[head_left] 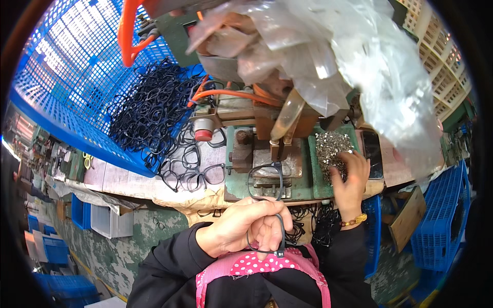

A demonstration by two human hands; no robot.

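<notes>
My left hand (pixel 257 222) is closed around a black eyeglass frame (pixel 281 186), gripping it near the bridge. One rim stands above the fingers, in front of the press tooling (pixel 277 154). The other rim hangs below them, over my pink polka-dot apron (pixel 257 264). Over at the right, my right hand (pixel 352 184) has thumb and fingers apart, at the edge of a heap of small grey and white scraps (pixel 333 149) on the green machine base (pixel 313 177). Nothing shows between those fingers, though the fingertips lie close to the scraps.
A blue basket (pixel 56 102) holds many black eyeglass frames (pixel 149 108). More loose frames (pixel 192 169) lie left of the machine. Clear plastic bags (pixel 328 46) and orange hoses (pixel 236 95) hang above it. A phone (pixel 372 153) lies at the right; a red button (pixel 203 134) sits left.
</notes>
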